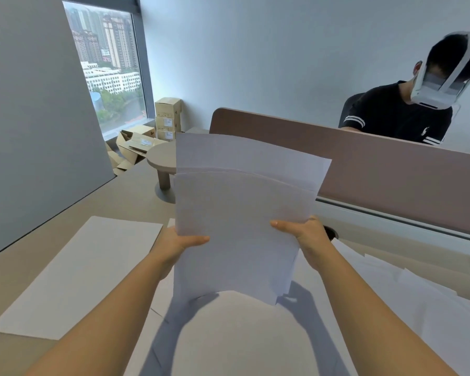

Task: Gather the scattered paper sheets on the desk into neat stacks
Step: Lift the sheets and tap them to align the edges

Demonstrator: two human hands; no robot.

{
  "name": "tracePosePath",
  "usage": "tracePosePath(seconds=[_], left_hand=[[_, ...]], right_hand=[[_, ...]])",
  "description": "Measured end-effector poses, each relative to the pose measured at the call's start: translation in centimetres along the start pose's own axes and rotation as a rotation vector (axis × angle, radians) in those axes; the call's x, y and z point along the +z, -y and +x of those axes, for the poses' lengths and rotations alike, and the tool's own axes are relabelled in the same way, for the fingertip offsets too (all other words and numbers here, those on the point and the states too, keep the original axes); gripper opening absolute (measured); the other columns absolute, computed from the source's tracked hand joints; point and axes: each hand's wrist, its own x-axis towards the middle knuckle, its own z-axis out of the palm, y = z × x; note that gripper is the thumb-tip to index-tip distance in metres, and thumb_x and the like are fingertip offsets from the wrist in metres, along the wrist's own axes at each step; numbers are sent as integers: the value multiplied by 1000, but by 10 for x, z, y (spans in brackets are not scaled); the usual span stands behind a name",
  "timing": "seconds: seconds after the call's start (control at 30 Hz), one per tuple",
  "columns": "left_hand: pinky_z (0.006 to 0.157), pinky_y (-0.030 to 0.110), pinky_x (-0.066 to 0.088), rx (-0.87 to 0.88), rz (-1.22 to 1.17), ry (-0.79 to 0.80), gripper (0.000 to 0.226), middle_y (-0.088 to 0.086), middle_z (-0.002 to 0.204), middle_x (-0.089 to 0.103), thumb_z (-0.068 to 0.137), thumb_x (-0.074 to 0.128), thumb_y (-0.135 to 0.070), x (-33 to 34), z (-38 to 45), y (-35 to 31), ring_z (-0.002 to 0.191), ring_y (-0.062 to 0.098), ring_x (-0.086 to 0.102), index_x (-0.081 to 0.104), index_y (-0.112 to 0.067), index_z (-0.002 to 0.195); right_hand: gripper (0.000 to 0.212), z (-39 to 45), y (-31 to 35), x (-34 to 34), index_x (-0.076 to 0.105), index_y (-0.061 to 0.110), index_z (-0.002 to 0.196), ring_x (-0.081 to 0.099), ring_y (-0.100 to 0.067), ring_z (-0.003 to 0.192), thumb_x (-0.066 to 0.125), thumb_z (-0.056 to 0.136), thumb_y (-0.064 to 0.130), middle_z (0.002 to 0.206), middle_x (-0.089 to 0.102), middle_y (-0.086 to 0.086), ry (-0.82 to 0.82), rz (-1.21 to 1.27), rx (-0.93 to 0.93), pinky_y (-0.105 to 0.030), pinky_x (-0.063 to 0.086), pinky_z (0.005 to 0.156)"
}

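Observation:
I hold a bundle of white paper sheets point(242, 202) upright above the desk, its edges uneven, with a rear sheet sticking out higher than the front ones. My left hand point(178, 244) grips the bundle's left edge, thumb across the front. My right hand point(308, 236) grips the right edge the same way. A neat white stack point(79, 275) lies flat on the desk at the left. Loose sheets point(407, 291) lie scattered and overlapping at the right, and more paper point(244, 335) lies on the desk under my arms.
A beige desk point(11, 270) with a brown divider panel point(377, 169) behind it. A grey board point(33, 118) leans at the left. A small round stand point(162, 161) sits at the back. Cardboard boxes point(167, 118) are by the window. Another person sits beyond the divider.

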Motion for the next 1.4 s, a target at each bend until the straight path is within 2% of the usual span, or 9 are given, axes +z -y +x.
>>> tracePosePath(seconds=[0.17, 0.43, 0.6, 0.7, 0.9, 1.0, 1.13, 1.27, 1.4], left_hand=[[76, 34, 51, 71, -68, -47, 46, 5, 96, 68, 49, 72, -13, 7, 6, 4, 90, 26, 64, 64, -15, 94], [75, 33, 54, 145, -49, 10, 67, -1, 95, 70, 31, 78, -32, -10, -4, -27, 86, 19, 67, 63, -22, 96], [72, 31, 52, 190, -44, -48, 45, 2, 95, 66, 69, 74, -1, 5, -11, -38, 88, 23, 63, 60, -8, 111], [71, 31, 51, 224, -80, -86, 34, 0, 92, 65, 74, 68, 4, 1, -13, -49, 86, 23, 62, 61, -12, 102], [70, 31, 52, 190, -99, -66, 45, 1, 94, 66, 56, 77, -27, -7, -15, -47, 87, 22, 63, 62, -18, 97], [64, 27, 51, 192, -152, -120, 17, 2, 84, 65, 84, 61, -29, 0, -18, -59, 74, 15, 62, 60, -14, 93], [57, 25, 44, 151, -231, -215, 25, -2, 74, 61, 89, 49, -44, 10, -16, -81, 68, 12, 58, 55, -23, 76], [59, 26, 38, 161, -136, -308, 21, 3, 73, 53, 89, 52, -27, 12, -12, -82, 70, 16, 50, 55, -18, 70], [58, 25, 39, 261, -133, -328, 21, 2, 72, 53, 89, 55, -22, 9, -13, -78, 69, 14, 49, 58, -16, 69]], right_hand=[[21, -1, -7, 4, 64, 13, 80, 60, -31, 93, 71, 72, -5, 85, 65, -4, -44, 90, 5, -40, 48, 89], [26, -10, 18, -4, 64, 15, 89, 64, -24, 86, 69, 73, -5, 90, 67, -4, 82, 74, -98, -29, 53, 72], [24, -16, 28, 14, 60, 17, 82, 62, -15, 75, 68, 76, -5, 82, 64, 1, 23, 76, -163, -23, 54, 64], [28, -17, 38, 17, 57, 23, 81, 60, -6, 73, 68, 77, -3, 80, 62, 7, -3, 71, -259, -11, 53, 56], [30, -19, 32, 13, 56, 22, 96, 62, -5, 79, 69, 77, 1, 87, 64, 9, 27, 65, -277, -10, 52, 58], [30, -19, 33, 14, 59, 21, 90, 62, -5, 77, 69, 75, -2, 85, 64, 8, 60, 52, -255, -9, 53, 57], [29, -19, 32, 13, 61, 21, 86, 63, -9, 77, 69, 74, -4, 84, 65, 5, 60, 18, -245, -12, 54, 61], [26, -18, 29, 10, 63, 15, 90, 63, -15, 80, 70, 73, -5, 85, 66, 2, 35, 31, -229, -28, 52, 77], [27, -18, 23, 10, 61, 13, 93, 60, -16, 80, 68, 75, -6, 84, 63, 2, 13, 29, -172, -26, 51, 74]])
